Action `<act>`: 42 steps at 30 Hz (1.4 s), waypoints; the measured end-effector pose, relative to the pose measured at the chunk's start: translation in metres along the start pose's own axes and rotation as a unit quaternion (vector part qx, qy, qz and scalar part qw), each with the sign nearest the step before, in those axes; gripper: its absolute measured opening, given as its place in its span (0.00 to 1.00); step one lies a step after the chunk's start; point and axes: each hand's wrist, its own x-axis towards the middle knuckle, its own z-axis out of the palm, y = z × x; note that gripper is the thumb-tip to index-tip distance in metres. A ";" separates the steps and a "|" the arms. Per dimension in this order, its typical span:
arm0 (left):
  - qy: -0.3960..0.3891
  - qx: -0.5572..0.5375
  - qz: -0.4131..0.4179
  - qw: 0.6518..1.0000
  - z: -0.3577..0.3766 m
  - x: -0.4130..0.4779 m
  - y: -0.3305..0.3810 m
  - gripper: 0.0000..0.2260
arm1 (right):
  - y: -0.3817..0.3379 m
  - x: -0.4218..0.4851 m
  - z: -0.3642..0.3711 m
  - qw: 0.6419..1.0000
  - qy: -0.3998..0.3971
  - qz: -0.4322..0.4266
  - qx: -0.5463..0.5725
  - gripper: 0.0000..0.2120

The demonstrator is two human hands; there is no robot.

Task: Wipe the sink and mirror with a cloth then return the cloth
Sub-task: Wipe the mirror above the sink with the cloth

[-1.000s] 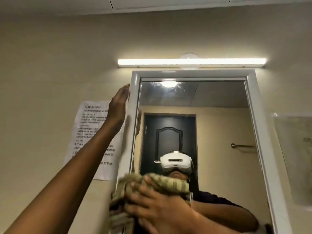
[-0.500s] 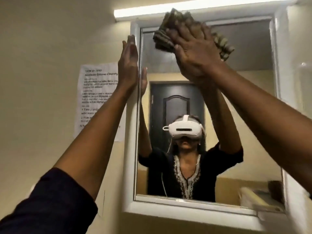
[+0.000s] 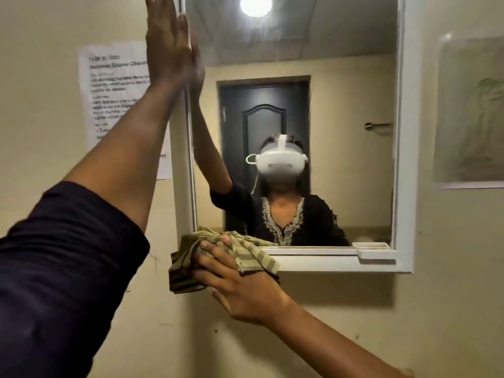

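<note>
Cloth (image 3: 221, 259), striped green, bunching at mirror's (image 3: 341, 110) lower left corner, lying over white frame (image 3: 406, 159) edge there. Right hand (image 3: 240, 282) pressing flat on cloth, fingers spread over it rather than curled around it. Left hand (image 3: 167, 42) resting open, fingers straight and together, against frame's left edge, high above cloth. Dark sleeve (image 3: 60, 263) covering left upper arm. Printed paper notice (image 3: 114, 91) hanging on wall just left of mirror. Small white tray (image 3: 371, 245) sitting on mirror's bottom ledge, right end. Sink not showing.
</note>
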 end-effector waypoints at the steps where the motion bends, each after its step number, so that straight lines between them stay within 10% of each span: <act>1: 0.008 0.019 0.001 1.000 0.003 0.000 -0.001 0.23 | 0.006 -0.010 -0.005 0.999 0.014 0.035 -0.016 0.18; 15: 0.056 0.069 0.034 0.995 0.005 0.006 -0.011 0.23 | 0.051 -0.016 -0.025 0.778 0.231 0.584 -0.007 0.28; 17: 0.061 0.072 0.038 0.995 0.007 0.006 -0.012 0.23 | 0.043 0.002 -0.028 0.819 0.226 0.527 -0.012 0.29; 20: 0.073 0.071 0.029 0.994 0.007 0.005 -0.013 0.22 | 0.032 0.006 -0.029 0.963 0.138 0.224 -0.064 0.28; 22: 0.072 0.062 0.027 0.995 0.008 0.004 -0.011 0.21 | 0.052 0.001 -0.036 0.991 0.074 0.061 -0.089 0.23; 25: 0.072 0.056 0.031 0.995 0.006 0.003 -0.011 0.21 | 0.114 0.012 -0.074 0.987 0.097 0.026 -0.129 0.20; 30: 0.087 0.021 0.033 0.995 0.004 0.001 -0.011 0.18 | 0.241 0.066 -0.184 0.885 0.315 0.329 -0.102 0.20; 34: 0.102 -0.024 0.037 0.994 0.003 0.000 -0.012 0.17 | 0.260 0.100 -0.209 0.844 0.353 0.393 -0.089 0.23; 37: 0.111 -0.045 0.054 0.991 0.004 0.000 -0.015 0.17 | 0.218 0.103 -0.178 0.900 0.290 0.299 -0.126 0.24; 42: 0.106 -0.059 0.054 0.991 0.002 -0.001 -0.016 0.18 | 0.150 0.058 -0.105 0.979 0.039 -0.143 -0.140 0.23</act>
